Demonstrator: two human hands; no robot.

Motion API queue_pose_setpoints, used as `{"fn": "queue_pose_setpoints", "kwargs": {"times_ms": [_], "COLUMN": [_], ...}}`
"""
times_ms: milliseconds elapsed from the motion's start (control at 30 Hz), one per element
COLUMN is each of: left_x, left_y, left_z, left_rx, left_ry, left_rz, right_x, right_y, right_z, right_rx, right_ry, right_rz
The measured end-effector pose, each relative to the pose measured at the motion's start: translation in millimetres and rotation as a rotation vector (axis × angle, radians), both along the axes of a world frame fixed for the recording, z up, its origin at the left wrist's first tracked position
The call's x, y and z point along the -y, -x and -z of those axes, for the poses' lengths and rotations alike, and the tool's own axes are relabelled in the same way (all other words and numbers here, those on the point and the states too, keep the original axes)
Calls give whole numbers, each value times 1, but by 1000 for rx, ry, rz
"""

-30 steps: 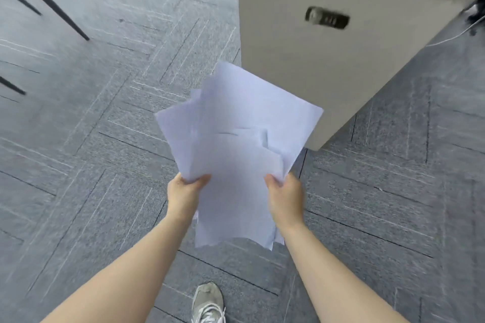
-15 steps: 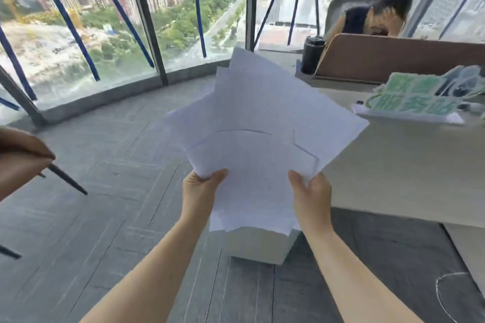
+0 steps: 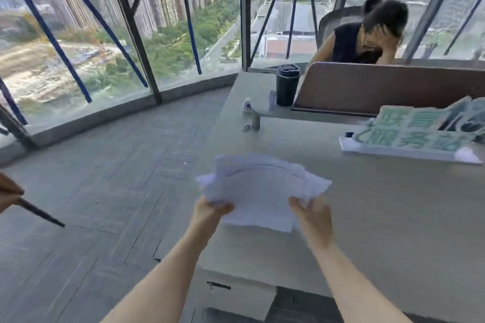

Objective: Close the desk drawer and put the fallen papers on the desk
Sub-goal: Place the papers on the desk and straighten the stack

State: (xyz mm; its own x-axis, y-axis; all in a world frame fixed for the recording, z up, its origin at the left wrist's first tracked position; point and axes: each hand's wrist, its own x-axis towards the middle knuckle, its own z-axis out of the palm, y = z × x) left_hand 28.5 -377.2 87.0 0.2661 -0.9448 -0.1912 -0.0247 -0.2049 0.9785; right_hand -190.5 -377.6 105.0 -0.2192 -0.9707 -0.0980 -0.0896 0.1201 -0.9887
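Observation:
A loose stack of white papers [image 3: 262,191] is held nearly flat just above the near left corner of the light desk [image 3: 380,217]. My left hand [image 3: 210,211] grips the stack's near left edge and my right hand [image 3: 309,210] grips its near right edge. Below the desk edge, between my forearms, stands the grey drawer cabinet [image 3: 236,294] with a dark handle slot; its front looks flush.
On the desk lie a green-and-white sign [image 3: 412,136], a dark cup [image 3: 287,85] and a brown divider [image 3: 380,86], with a seated person [image 3: 367,34] behind it. Windows border the grey floor [image 3: 91,204] at left. A dark chair leg [image 3: 39,214] juts in at far left.
The view rose from the floor and cabinet to the desk. Both hands carried the papers up and tilted them from upright to nearly flat over the desk corner.

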Motion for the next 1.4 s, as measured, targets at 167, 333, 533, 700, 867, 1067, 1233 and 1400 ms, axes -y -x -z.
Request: {"fn": "queue_pose_setpoints", "kwargs": {"times_ms": [167, 333, 533, 700, 867, 1067, 1233, 1400], "left_x": [19, 57, 82, 141, 199, 231, 233, 232], "left_y": [37, 42, 36, -4, -61, -101, -104, -103], "left_z": [25, 30, 50, 32, 59, 108, 126, 127], "left_rx": [-64, -60, 26, 129, 275, 445, 557, 731], "left_ry": [-77, -146, -208, -193, -300, -411, -457, -519], "left_rz": [-129, -75, -154, -117, -45, 25, -15, -43], "right_x": [37, 73, 92, 156, 214, 243, 243, 244], "right_y": [16, 32, 16, -20, -72, -116, -127, -125], "right_z": [17, 41, 56, 45, 79, 134, 138, 127], "right_rx": [-62, 77, -160, -244, -234, -207, -658, -982], "right_ry": [-31, -175, -285, -264, -444, -564, -589, -672], "right_rz": [-39, -159, -195, -187, -245, -253, -259, -212]}}
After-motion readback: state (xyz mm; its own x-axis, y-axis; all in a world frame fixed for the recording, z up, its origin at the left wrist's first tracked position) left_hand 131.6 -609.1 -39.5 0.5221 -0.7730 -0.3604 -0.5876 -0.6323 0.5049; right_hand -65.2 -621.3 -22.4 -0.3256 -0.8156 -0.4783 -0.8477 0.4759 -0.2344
